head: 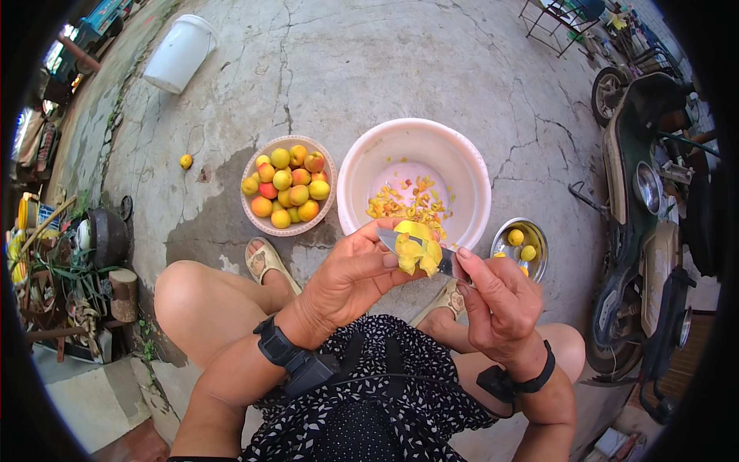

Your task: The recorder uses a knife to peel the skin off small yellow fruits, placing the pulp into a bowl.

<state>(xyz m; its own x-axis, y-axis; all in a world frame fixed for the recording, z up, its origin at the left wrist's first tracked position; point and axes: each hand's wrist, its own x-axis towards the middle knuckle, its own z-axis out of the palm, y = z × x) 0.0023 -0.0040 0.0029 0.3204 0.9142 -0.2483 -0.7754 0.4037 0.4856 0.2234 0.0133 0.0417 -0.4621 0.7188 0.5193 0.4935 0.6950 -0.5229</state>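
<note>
My left hand (352, 271) holds a yellow-fleshed fruit (414, 228), likely an apricot or peach, in its fingertips. In my right hand (505, 306) is a knife (447, 265), its blade lying across the fruit and pointing left. Thin yellow slices or parings (411, 253) cling to the blade. Both hands are above the near rim of a pale pink plastic basin (474, 173). Yellow and reddish scraps (424, 202) lie scattered over its bottom. Part of the held fruit is hidden behind the blade and fingers.
Left of the basin, a round plastic basket (247, 213) holds several whole fruits (282, 179). A steel bowl (541, 245) with several yellow fruits (527, 253) stands right. One fruit (186, 161) lies on the concrete. Farther off are a white bucket (182, 55) and a scooter (620, 161).
</note>
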